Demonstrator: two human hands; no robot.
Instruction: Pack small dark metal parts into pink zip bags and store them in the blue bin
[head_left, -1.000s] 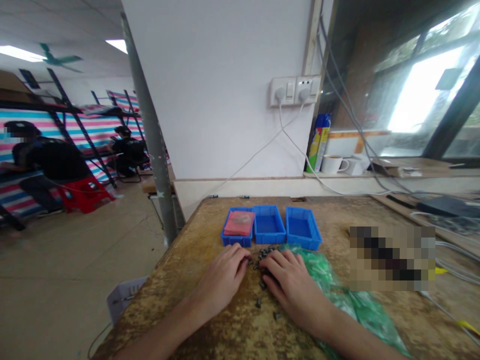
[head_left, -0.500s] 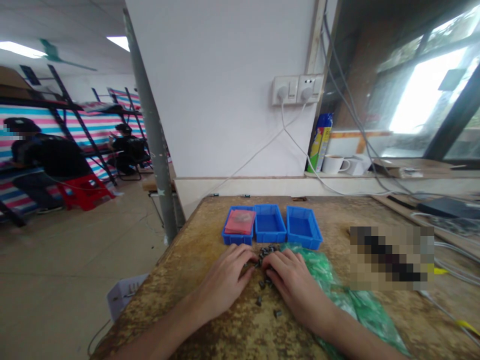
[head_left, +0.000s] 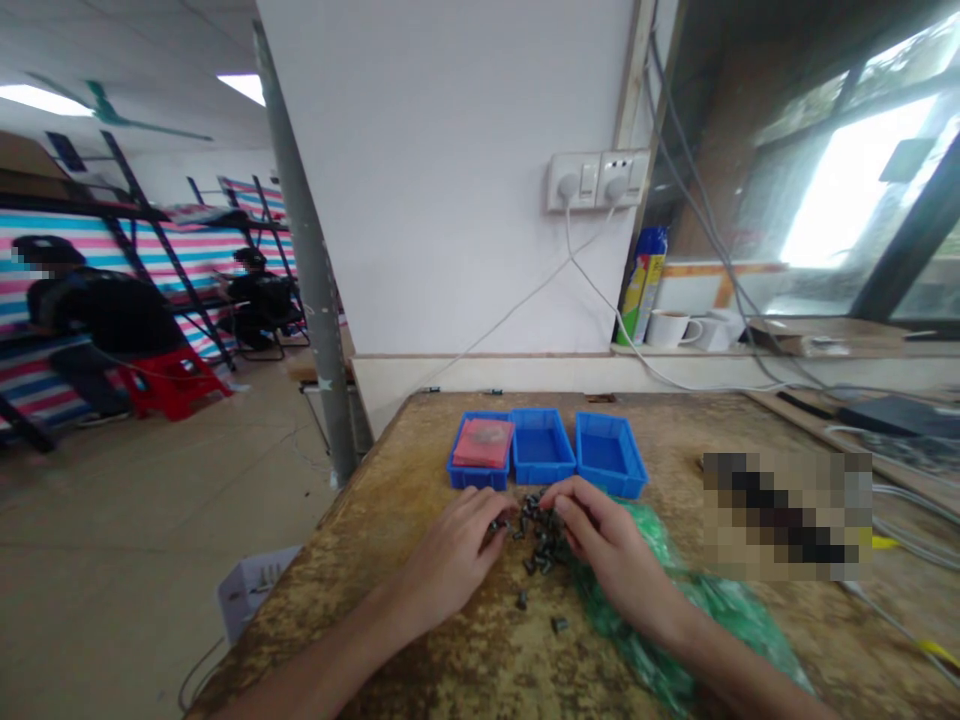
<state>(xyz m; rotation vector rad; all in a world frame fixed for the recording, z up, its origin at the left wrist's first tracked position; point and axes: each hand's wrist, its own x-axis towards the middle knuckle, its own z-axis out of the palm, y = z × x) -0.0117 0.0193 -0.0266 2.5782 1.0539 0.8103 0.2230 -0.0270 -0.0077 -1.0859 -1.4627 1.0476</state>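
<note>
Small dark metal screws (head_left: 544, 550) lie in a loose pile on the worn wooden table, with a few strays nearer me. My left hand (head_left: 457, 545) is at the left of the pile, its fingers curled; small screws (head_left: 500, 525) show between thumb and forefinger. Over the right side of the pile is my right hand (head_left: 604, 530), thumb and forefinger brought together; what they pinch is too small to make out. Under my right wrist and forearm spreads a crumpled green plastic bag (head_left: 652, 530).
Behind the pile stand three blue trays: the left tray (head_left: 480, 479) contains red packets (head_left: 484, 443), beside a middle tray (head_left: 543, 474) and a right tray (head_left: 613, 484). A blurred-out dark object (head_left: 780, 515) and cables (head_left: 907, 500) lie to the right. Two people sit far left.
My right hand has lifted and turned, its thumb and forefinger drawn together, uncovering more of the screws. My left hand has stayed nearly in place.
</note>
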